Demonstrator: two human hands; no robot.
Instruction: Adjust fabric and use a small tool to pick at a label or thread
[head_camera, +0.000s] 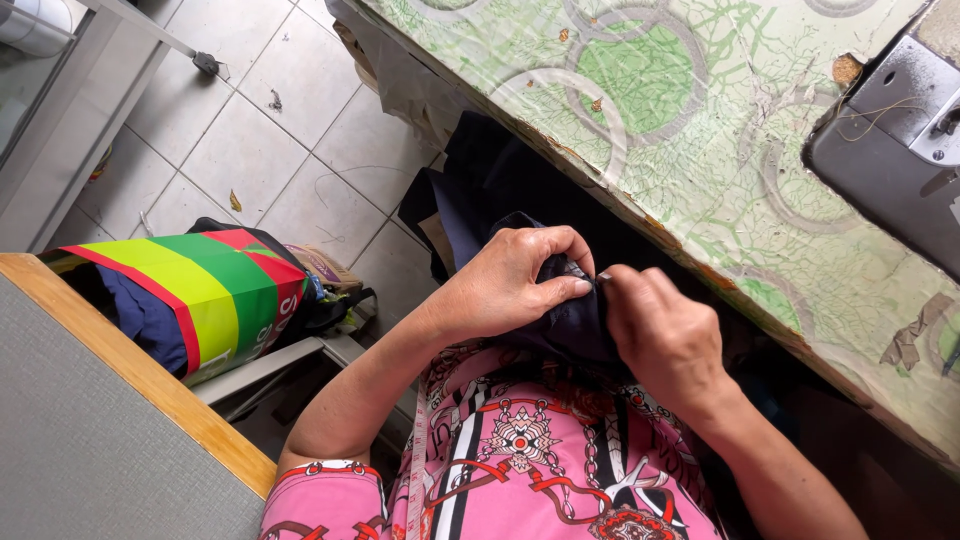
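A piece of dark navy fabric (575, 325) lies bunched in my lap, below the table edge. My left hand (505, 285) is closed over its upper fold, thumb pressed along the cloth. My right hand (660, 335) pinches the same fold right beside the left thumb, fingertips almost touching. More dark cloth (480, 175) hangs down behind the hands, toward the floor. What sits between the fingertips is too small to make out.
A table with a worn green-patterned cover (700, 130) runs along the right, with a grey sewing machine base (890, 150) on it. A red, yellow and green bag (215, 295) stands on the tiled floor at left. A wood-edged grey board (90, 420) fills the lower left. A measuring tape (418, 470) hangs over my pink patterned top.
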